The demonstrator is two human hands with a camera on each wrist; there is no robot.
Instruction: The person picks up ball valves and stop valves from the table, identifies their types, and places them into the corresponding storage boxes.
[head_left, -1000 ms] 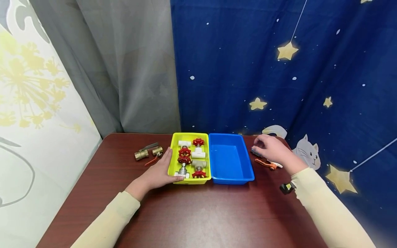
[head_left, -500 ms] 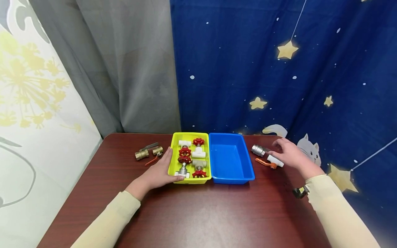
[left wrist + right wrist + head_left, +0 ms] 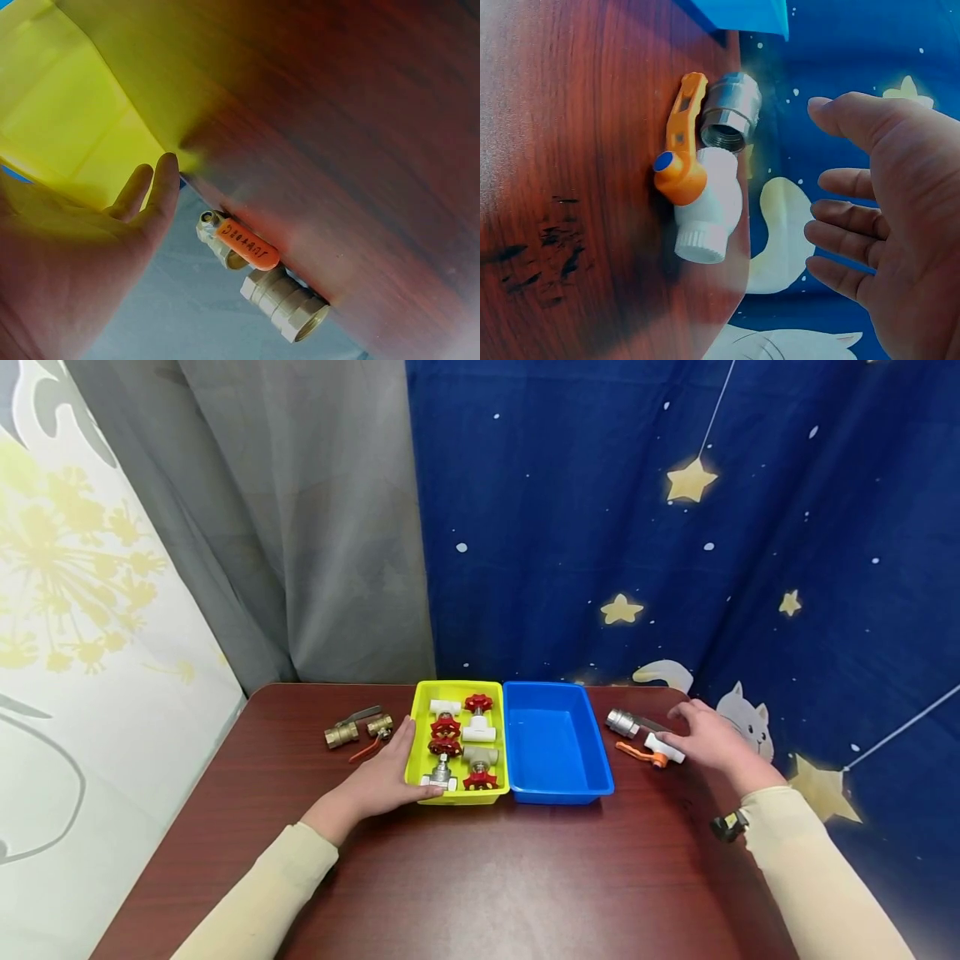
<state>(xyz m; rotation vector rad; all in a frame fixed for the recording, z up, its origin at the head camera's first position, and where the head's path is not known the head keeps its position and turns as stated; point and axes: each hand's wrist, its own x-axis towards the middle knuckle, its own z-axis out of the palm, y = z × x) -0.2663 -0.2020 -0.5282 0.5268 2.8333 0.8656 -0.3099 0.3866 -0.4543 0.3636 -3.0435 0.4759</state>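
Note:
My left hand (image 3: 375, 783) rests against the left wall of the yellow tray (image 3: 465, 798), with its fingers extended and the thumb at the front rim. Inside that tray lie several valves with red handwheels (image 3: 445, 747), some white, some grey or metal. On the right, my right hand (image 3: 712, 745) hovers beside a white plastic ball valve (image 3: 666, 748) with an orange lever (image 3: 682, 124). Its fingers are relaxed and hold nothing; in the right wrist view a gap separates them from the valve. Behind that valve lies a silver metal ball valve (image 3: 622, 723).
A blue tray (image 3: 558, 797) with nothing in it stands against the yellow one. Left of the trays lie two brass ball valves (image 3: 342, 735), one with a red-orange lever (image 3: 249, 245). Curtains (image 3: 360, 527) hang behind the table's far edge.
My right hand has moved right, away from above the silver valve, which is now uncovered, to beside the white valve. The left hand stays at the yellow tray.

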